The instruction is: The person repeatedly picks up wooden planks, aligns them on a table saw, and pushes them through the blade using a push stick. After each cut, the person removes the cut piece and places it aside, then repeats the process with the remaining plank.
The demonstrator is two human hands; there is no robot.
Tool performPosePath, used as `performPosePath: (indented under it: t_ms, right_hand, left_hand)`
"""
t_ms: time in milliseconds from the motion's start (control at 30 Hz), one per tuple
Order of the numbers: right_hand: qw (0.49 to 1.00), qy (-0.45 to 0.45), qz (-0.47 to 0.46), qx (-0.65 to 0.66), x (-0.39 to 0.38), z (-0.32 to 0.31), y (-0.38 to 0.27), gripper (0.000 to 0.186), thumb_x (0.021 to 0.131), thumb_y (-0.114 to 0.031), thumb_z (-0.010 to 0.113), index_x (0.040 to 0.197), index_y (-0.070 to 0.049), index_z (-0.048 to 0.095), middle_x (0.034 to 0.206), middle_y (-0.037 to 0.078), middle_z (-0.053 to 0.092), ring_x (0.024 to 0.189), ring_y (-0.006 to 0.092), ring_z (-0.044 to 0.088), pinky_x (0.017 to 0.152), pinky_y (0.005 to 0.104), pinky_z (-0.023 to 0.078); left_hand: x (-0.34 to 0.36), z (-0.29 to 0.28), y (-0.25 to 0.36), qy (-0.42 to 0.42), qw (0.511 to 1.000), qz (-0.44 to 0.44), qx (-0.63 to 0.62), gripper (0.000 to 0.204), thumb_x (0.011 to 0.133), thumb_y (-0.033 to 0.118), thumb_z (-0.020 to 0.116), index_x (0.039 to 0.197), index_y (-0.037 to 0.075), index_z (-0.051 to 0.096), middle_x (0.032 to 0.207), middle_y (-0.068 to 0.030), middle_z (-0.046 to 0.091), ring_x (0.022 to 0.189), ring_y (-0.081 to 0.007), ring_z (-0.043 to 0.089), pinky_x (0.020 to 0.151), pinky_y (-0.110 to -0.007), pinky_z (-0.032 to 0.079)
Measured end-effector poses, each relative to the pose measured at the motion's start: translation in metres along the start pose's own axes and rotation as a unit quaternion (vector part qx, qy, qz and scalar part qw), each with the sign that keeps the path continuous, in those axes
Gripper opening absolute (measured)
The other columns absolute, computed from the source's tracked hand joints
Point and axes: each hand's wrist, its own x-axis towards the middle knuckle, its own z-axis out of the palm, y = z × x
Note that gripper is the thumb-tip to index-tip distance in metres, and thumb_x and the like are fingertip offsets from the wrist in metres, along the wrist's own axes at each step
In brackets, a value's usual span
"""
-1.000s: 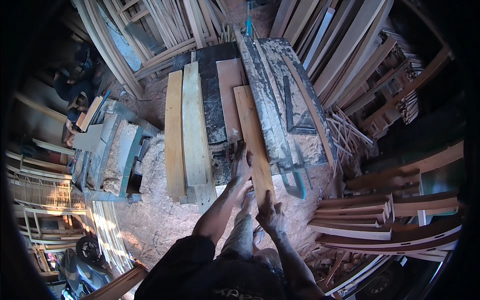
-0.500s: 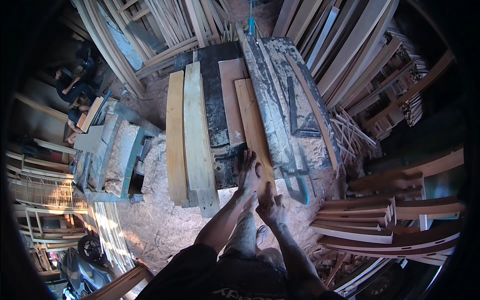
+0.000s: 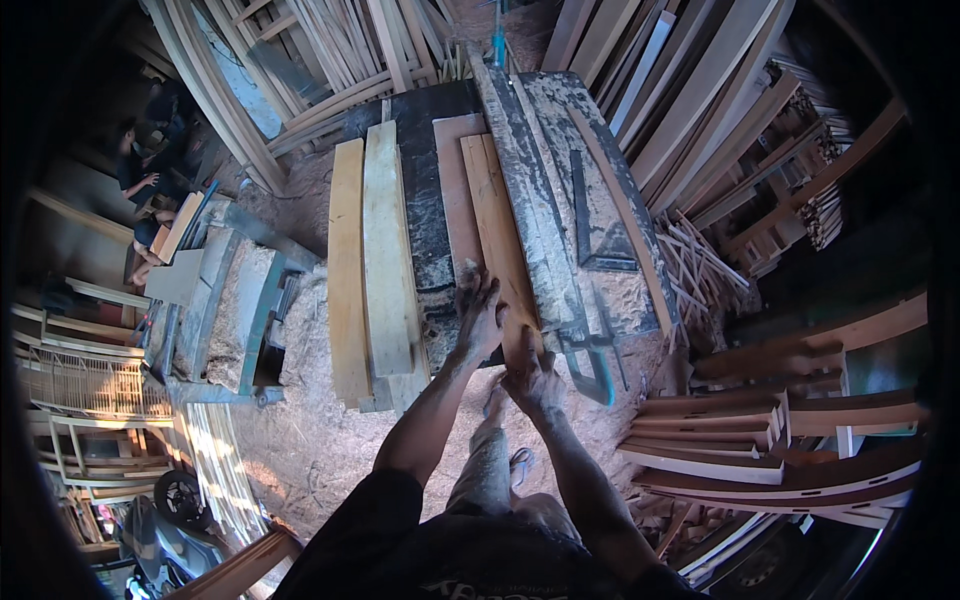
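Observation:
A yellow-brown wooden board (image 3: 502, 215) lies lengthwise on the dark, dusty worktable, along the left side of a long, worn straight bar (image 3: 545, 240). My left hand (image 3: 482, 312) rests on the board's left edge with its fingers apart. At the board's near end is my right hand (image 3: 532, 372), its fingers bent around that end; the thumb's hold is partly hidden. A reddish-brown board (image 3: 458, 190) lies just left of the board, partly under my left hand. Further left on the table are a pale board (image 3: 388, 240) and a yellow board (image 3: 348, 260).
A black metal square (image 3: 582, 225) and a thin wood strip (image 3: 625, 220) lie on the table's right side. A teal handle-like loop (image 3: 592, 380) sticks out at its near edge. Another dusty machine (image 3: 235, 310) stands left. Timber stacks (image 3: 690, 110) surround the table. People sit at far left.
The board has slid away from me along the bar. My right hand has moved forward with it; my left hand has shifted slightly left.

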Motion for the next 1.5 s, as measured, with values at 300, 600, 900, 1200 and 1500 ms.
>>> performPosePath:
  t_ms: [300,600,900,1200,1500]
  right_hand:
    - [0.999,-0.007,-0.024,0.022,-0.001,-0.002,0.004,0.109,0.073,-0.032,0.078,0.157,-0.027,0.009,0.119,0.029,0.049,0.092,0.0506,0.064,0.077,0.0565,0.055]
    - [0.997,-0.006,-0.023,0.075,-0.010,-0.008,0.024,0.097,0.081,-0.044,0.076,0.155,-0.012,0.023,0.128,0.032,0.050,0.113,0.0474,0.056,0.095,0.0509,0.048]
    - [0.937,0.132,0.027,0.323,-0.150,-0.068,0.182,0.043,0.090,-0.004,0.068,0.132,-0.003,0.058,0.095,0.010,0.067,0.090,0.0121,0.064,0.073,0.0289,0.055]
    - [0.959,0.274,-0.040,-0.060,0.016,-0.162,0.194,0.048,0.090,-0.015,0.064,0.134,-0.003,0.052,0.124,0.024,0.057,0.109,0.0412,0.059,0.093,0.0496,0.049]
    - [0.977,0.141,-0.020,-0.157,0.152,-0.149,0.182,0.075,0.090,-0.022,0.059,0.154,-0.010,0.023,0.150,0.026,0.037,0.129,0.0464,0.045,0.104,0.0518,0.043]
  left_hand:
    - [-0.085,-0.057,0.038,-0.225,0.965,0.101,0.088,0.094,0.071,0.027,0.077,0.148,-0.004,0.032,0.160,-0.0228,0.019,0.151,-0.0329,0.013,0.118,-0.059,0.006]
    - [-0.091,-0.045,0.053,-0.161,0.980,0.095,0.067,0.124,0.058,0.059,0.082,0.145,-0.011,0.030,0.156,-0.0271,0.020,0.149,-0.0372,0.015,0.118,-0.058,0.006]
    - [-0.084,-0.041,0.051,-0.148,0.982,0.084,0.081,0.114,0.062,0.067,0.078,0.138,-0.011,0.044,0.154,-0.0258,0.030,0.148,-0.0312,0.023,0.119,-0.056,0.004]
    - [-0.066,-0.040,0.043,-0.148,0.983,0.069,0.078,0.120,0.055,0.066,0.082,0.140,-0.009,0.043,0.157,-0.0233,0.028,0.148,-0.0296,0.024,0.118,-0.060,0.002]
    - [-0.038,-0.043,0.029,-0.118,0.984,0.080,0.110,0.123,0.052,0.075,0.079,0.138,-0.005,0.046,0.152,-0.0210,0.036,0.146,-0.0264,0.030,0.118,-0.059,0.000]
